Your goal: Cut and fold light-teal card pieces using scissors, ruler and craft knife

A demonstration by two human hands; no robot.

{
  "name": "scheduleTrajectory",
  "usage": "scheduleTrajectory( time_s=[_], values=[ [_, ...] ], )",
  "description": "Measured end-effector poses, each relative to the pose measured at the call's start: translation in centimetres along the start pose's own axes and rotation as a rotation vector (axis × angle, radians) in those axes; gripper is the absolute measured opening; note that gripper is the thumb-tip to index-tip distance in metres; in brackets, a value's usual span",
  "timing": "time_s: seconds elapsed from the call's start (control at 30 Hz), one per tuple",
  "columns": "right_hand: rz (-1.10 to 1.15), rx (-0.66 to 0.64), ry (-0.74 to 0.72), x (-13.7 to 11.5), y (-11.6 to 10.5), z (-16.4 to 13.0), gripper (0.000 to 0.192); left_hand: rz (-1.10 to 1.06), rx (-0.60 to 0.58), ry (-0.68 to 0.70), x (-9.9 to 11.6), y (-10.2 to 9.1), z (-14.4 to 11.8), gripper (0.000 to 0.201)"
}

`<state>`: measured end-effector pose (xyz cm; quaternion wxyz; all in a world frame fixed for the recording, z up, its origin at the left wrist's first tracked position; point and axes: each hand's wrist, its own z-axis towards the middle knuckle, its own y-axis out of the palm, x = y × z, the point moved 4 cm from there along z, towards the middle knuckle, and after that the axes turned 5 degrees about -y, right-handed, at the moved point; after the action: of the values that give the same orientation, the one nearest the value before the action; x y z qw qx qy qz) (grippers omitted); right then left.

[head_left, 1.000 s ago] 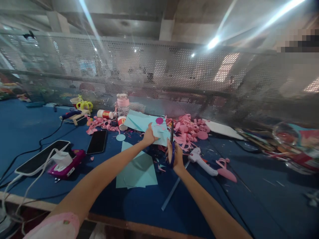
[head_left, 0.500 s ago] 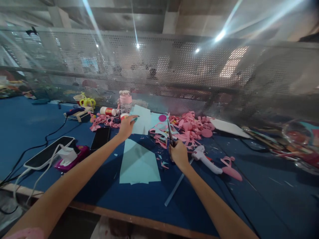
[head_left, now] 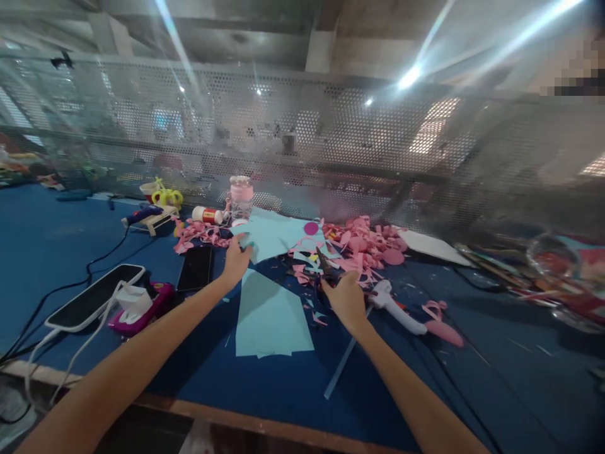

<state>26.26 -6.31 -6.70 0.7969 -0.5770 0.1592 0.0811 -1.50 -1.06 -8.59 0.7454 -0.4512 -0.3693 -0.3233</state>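
My left hand (head_left: pixel 236 260) pinches the left edge of a light blue paper sheet (head_left: pixel 271 232), raised at the back of the pile. Dark-bladed scissors (head_left: pixel 325 265) are in my right hand (head_left: pixel 348 299), their tips pointing away from me toward scraps of paper. More light blue sheets (head_left: pixel 271 315) lie stacked on the table between my forearms, their lower edges uneven. A magenta paper circle (head_left: pixel 311 229) rests just right of the held sheet. Pink paper cuttings (head_left: pixel 363 243) are heaped beyond my right hand.
Right of my right hand lies a white glue gun (head_left: pixel 397 310) beside a pink paper shape (head_left: pixel 444 333). A phone (head_left: pixel 195 268), a power bank (head_left: pixel 97 296) with cables and a purple socket block (head_left: pixel 142 309) sit left. A bottle (head_left: pixel 241 198) stands behind, before a perforated metal screen (head_left: pixel 331 139).
My left hand has come down and nearer, and now has the blue sheet's edge in its fingers; the sheet has turned. The scissors in my right hand have tilted leftward.
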Motion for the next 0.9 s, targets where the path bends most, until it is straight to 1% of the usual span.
scheduleTrajectory(
  time_s=[0.07, 0.17, 0.23, 0.3, 0.4, 0.5, 0.57, 0.6, 0.63, 0.7, 0.73, 0.77, 0.83, 0.87, 0.9],
  values=[
    [-0.029, 0.004, -0.013, -0.3, -0.2, 0.0, 0.047, 0.034, -0.047, 0.001, 0.0, 0.7, -0.7, 0.037],
    [-0.153, 0.009, -0.036, -1.0, -0.6, -0.2, 0.047, 0.092, -0.181, 0.060, 0.6, 2.1, -1.6, 0.029],
    [-0.256, 0.002, -0.065, -1.6, -0.8, -0.2, 0.046, 0.139, -0.251, 0.112, 1.1, 3.0, -2.1, 0.034],
    [-0.330, -0.031, -0.101, -2.2, -1.1, -0.1, 0.045, 0.193, -0.282, 0.153, 1.5, 3.8, -2.2, 0.044],
    [-0.373, -0.107, -0.145, -3.3, -1.6, 0.7, 0.044, 0.284, -0.286, 0.188, 2.0, 4.8, -1.3, 0.050],
    [-0.348, -0.163, -0.219, -4.7, -2.6, 2.5, 0.038, 0.397, -0.252, 0.207, 2.6, 5.5, 0.3, 0.053],
    [-0.319, -0.209, -0.285, -5.8, -3.3, 3.9, 0.035, 0.482, -0.211, 0.225, 3.0, 5.7, 1.7, 0.061],
    [-0.302, -0.236, -0.314, -6.4, -3.4, 4.5, 0.037, 0.525, -0.200, 0.243, 3.2, 5.8, 2.3, 0.068],
    [-0.286, -0.263, -0.341, -6.9, -3.4, 4.9, 0.043, 0.568, -0.203, 0.268, 3.3, 5.9, 3.0, 0.075],
    [-0.255, -0.329, -0.402, -7.8, -2.7, 5.1, 0.064, 0.651, -0.260, 0.331, 3.5, 6.5, 4.2, 0.087],
    [-0.241, -0.367, -0.434, -8.2, -2.0, 4.9, 0.076, 0.689, -0.304, 0.358, 3.4, 6.8, 4.8, 0.089],
    [-0.226, -0.416, -0.472, -8.6, -1.1, 4.5, 0.084, 0.725, -0.346, 0.377, 3.3, 7.1, 5.4, 0.089],
    [-0.208, -0.524, -0.507, -9.2, 1.0, 3.4, 0.095, 0.787, -0.400, 0.392, 2.8, 7.6, 6.6, 0.089],
    [-0.205, -0.580, -0.503, -9.3, 2.1, 2.7, 0.097, 0.812, -0.411, 0.392, 2.5, 7.8, 7.2, 0.089],
    [-0.208, -0.623, -0.480, -9.4, 3.0, 2.2, 0.096, 0.833, -0.421, 0.391, 2.2, 7.9, 7.7, 0.089]
  ],
)
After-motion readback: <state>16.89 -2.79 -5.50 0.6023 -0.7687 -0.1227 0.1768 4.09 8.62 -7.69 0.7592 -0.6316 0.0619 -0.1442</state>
